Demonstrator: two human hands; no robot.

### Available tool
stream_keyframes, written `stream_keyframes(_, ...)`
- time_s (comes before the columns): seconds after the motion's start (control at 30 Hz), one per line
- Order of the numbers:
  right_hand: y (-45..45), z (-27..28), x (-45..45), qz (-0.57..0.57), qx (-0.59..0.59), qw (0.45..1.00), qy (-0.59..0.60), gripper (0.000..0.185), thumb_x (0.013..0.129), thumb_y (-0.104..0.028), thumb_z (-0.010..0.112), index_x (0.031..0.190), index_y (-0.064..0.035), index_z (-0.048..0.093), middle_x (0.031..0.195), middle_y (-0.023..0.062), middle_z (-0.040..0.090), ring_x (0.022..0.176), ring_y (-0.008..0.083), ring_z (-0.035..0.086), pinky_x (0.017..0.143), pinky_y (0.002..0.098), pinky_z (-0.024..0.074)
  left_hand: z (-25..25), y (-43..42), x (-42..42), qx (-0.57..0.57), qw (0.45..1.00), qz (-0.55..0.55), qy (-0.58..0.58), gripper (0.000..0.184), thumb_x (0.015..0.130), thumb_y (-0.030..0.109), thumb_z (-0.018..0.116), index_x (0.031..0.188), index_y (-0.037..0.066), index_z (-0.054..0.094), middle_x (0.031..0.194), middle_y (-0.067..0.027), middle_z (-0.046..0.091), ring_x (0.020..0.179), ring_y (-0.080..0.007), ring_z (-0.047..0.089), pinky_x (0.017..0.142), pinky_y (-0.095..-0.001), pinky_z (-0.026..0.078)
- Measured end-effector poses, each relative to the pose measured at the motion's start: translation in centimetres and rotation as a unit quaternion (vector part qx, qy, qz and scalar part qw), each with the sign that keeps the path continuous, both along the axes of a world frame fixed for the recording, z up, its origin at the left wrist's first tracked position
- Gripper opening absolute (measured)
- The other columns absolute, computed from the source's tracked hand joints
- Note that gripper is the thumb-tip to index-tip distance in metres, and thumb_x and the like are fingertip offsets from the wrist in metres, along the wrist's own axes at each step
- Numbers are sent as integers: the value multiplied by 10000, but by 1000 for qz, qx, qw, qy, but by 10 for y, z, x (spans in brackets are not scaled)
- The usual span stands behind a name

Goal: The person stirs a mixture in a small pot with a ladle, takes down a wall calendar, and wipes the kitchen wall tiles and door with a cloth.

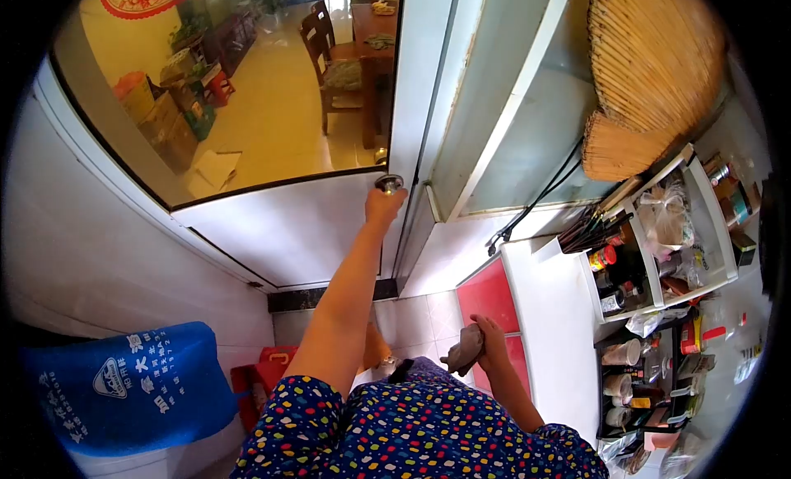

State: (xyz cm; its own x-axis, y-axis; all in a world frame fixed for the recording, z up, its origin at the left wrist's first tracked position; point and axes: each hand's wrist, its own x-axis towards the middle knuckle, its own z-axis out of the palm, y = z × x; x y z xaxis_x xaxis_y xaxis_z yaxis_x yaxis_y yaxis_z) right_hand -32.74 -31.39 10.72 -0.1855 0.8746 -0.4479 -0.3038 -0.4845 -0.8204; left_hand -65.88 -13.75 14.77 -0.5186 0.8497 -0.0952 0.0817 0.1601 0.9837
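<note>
My left hand point(384, 204) reaches straight ahead, its fingers closed round the round metal knob point(389, 182) of a white door point(301, 219) with a glass upper panel. The door looks closed against its frame. Lower down, near my body, my right hand point(492, 339) grips a crumpled greyish-brown cloth point(466, 349). Part of that cloth hangs below my fingers.
Right of me runs a white counter point(552, 314) above red cabinet doors point(490, 298). Racks of jars and bottles point(626, 380) stand along it, and a woven fan point(651, 58) hangs above. At left lies a blue printed cloth point(132, 388) near a red container point(255, 388).
</note>
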Motion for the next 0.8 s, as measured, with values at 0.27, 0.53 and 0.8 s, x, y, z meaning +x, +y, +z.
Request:
stream_keyframes(0.27, 40, 0, -40, 72, -28, 992, 102, 257, 911, -200, 586, 1084, -10, 589, 890, 62, 583, 804, 157, 585, 687, 300, 509, -13, -9, -11, 4, 999, -25, 38, 438, 694, 462, 763, 765, 57, 613, 705, -53, 626, 598, -154, 600, 496, -323, 471)
stream_keyframes(0.53, 103, 173, -149, -136, 722, 583, -346, 186, 930, -123, 547, 1071, -2, 551, 1006, 84, 557, 930, 202, 547, 845, 320, 454, -128, -170, -39, 1, 932, 53, -358, 246, 798, 304, 676, 866, 79, 605, 770, -47, 589, 651, -135, 575, 538, -266, 450)
stream_keyframes(0.8, 178, 132, -317, -156, 669, 706, -171, 215, 829, -108, 685, 1008, -43, 585, 1152, 141, 441, 1115, 294, 421, 967, 399, 344, -185, -351, -14, -124, 850, 311, -406, 94, 810, 146, 579, 862, 67, 583, 755, -77, 618, 575, -156, 595, 400, -243, 409)
